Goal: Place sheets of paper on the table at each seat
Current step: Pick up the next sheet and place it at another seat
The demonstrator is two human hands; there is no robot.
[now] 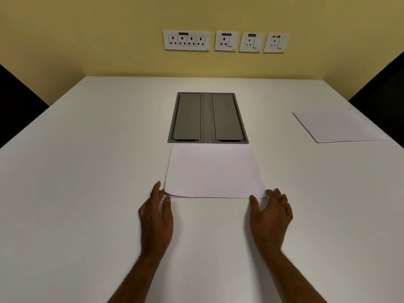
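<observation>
A small stack of white paper sheets (pixel 213 171) lies flat on the white table (pixel 87 171), just in front of the grey cable box. My left hand (pixel 156 217) rests at the stack's near left corner, thumb and fingers apart on either side of it, and the sheet edges there are slightly lifted. At the near right corner is my right hand (pixel 270 217), fingers spread, with the thumb touching the near edge. Neither hand closes around the paper. A single white sheet (pixel 337 126) lies flat near the table's right edge.
A grey double-lid cable box (pixel 207 118) is sunk into the table's middle. Dark chair backs stand at the left (pixel 17 106) and right (pixel 380 88) sides. Wall sockets (pixel 225 41) sit on the yellow wall beyond the far edge.
</observation>
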